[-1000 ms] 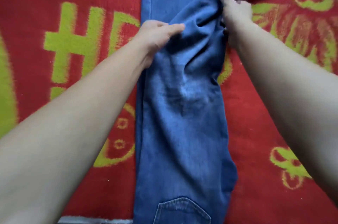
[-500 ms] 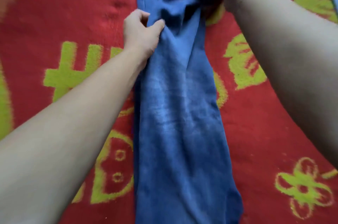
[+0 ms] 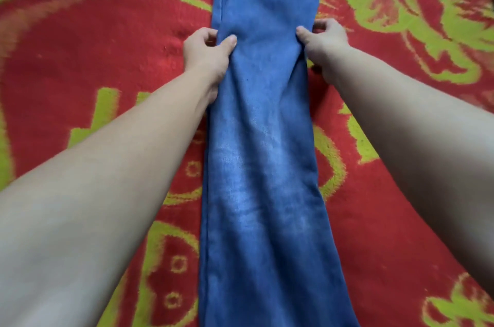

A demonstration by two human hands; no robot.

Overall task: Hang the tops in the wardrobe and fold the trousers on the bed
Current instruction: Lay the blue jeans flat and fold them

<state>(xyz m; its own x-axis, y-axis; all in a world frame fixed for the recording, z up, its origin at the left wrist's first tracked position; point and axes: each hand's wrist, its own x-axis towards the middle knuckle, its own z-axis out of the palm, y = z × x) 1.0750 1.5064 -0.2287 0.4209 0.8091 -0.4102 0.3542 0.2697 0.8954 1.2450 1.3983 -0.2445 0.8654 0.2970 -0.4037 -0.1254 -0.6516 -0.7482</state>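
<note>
Left hand (image 3: pixel 207 53) and right hand (image 3: pixel 324 42) pinch opposite edges of the jeans (image 3: pixel 262 139) mid-frame. Denim judged soft, moderately heavy. Side seams offer the firmest hold.

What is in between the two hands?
In the head view, the blue jeans lie between them, spread flat on the red and green blanket. The left hand pinches one edge and the right hand pinches the other.

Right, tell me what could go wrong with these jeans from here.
The left grip and right grip pinch only the edges of the jeans, so the layers may slip apart when lifted.
Creases run down the middle; folding now could press them in.
The fuzzy blanket may drag the denim askew.
</note>
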